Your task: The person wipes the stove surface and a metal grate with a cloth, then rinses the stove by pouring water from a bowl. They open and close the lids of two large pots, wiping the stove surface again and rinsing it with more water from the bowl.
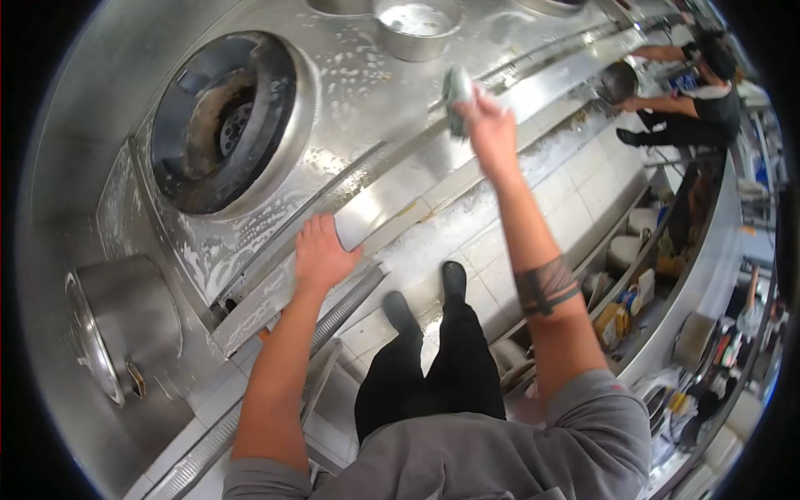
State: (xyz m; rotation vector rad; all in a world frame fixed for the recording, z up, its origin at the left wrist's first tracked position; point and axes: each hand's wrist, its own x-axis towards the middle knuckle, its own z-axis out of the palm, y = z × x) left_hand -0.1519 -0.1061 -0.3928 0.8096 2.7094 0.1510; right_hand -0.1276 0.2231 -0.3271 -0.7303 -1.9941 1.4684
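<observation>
My right hand (490, 127) is stretched out over the soapy stainless steel range top (375, 92) and grips a green scouring sponge (456, 98) pressed against the steel. My left hand (321, 254) rests flat, fingers closed, on the front edge of the range (275, 292), holding nothing. A large round wok burner ring (225, 121) sits to the left of both hands, with suds around its rim.
A steel pot (414, 29) stands at the back of the range and another steel pot (121, 325) at the near left. Wet tiled floor (575, 200) runs along the range. A co-worker (692, 100) crouches far off with a wok (618, 81). Shelves of containers (633, 300) line the right.
</observation>
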